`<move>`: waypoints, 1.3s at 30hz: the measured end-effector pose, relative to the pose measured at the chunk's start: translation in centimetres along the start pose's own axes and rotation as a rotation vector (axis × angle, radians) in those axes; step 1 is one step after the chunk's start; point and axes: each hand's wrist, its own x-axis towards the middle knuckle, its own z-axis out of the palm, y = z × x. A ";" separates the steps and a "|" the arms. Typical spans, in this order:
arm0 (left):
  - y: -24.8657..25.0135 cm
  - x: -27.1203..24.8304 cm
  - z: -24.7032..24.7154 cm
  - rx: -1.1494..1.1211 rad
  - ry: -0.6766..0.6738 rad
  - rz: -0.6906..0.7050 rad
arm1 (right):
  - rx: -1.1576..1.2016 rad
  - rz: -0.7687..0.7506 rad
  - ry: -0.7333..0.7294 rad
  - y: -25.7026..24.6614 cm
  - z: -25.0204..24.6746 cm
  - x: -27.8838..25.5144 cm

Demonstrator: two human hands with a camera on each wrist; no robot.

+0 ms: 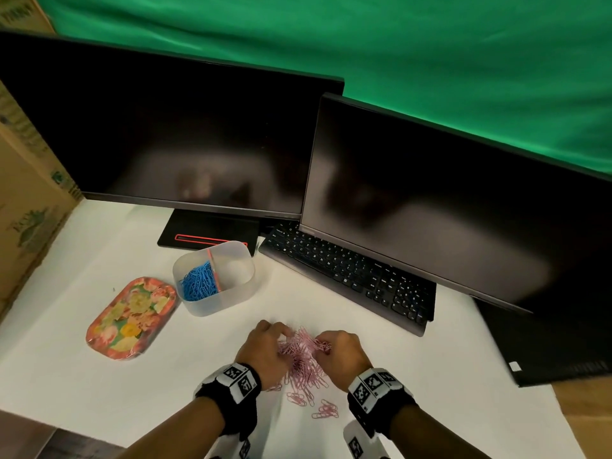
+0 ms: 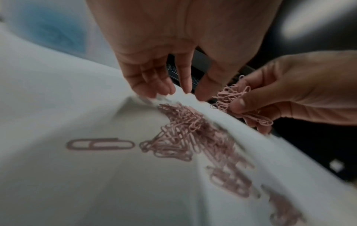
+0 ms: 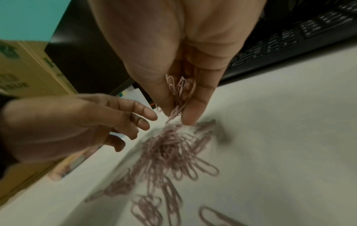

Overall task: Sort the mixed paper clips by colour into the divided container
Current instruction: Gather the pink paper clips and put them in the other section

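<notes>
A heap of pink paper clips [image 1: 303,362] lies on the white table [image 1: 99,392] between my hands. My right hand [image 1: 323,346] pinches a bunch of pink clips [image 3: 179,91] between thumb and fingers just above the heap. My left hand [image 1: 281,339] holds nothing. Its fingers [image 2: 164,85] point down and touch the table at the heap's far edge [image 2: 183,119]. Further back, to the left, the translucent divided container [image 1: 215,306] holds blue clips [image 1: 198,281] in its left compartment. Its right compartment [image 1: 236,268] looks empty.
A floral tray [image 1: 130,318] sits left of the container. A black keyboard [image 1: 351,276] and two dark monitors [image 1: 447,207] stand behind and to the right. Cardboard boxes [image 1: 29,200] line the left side. Several loose pink clips [image 1: 326,409] lie nearer to me.
</notes>
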 end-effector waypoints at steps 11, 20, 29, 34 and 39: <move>3.4 0.8 -2.8 -1.528 -0.317 -0.485 | -0.032 -0.178 -0.059 -7.2 -0.8 1.3; 3.2 1.6 -4.5 -1.666 0.002 -0.519 | -0.098 -0.315 -0.003 -10.2 -1.9 1.0; 3.3 4.1 -12.8 -1.676 0.142 -0.382 | 0.104 -0.246 0.215 -6.8 -5.5 2.0; 2.2 6.3 -14.7 -1.472 0.283 -0.498 | -0.167 -0.031 0.000 -2.4 -3.6 2.5; 3.5 5.8 -14.9 -1.338 0.269 -0.501 | -0.236 0.001 -0.105 -1.0 -1.2 1.8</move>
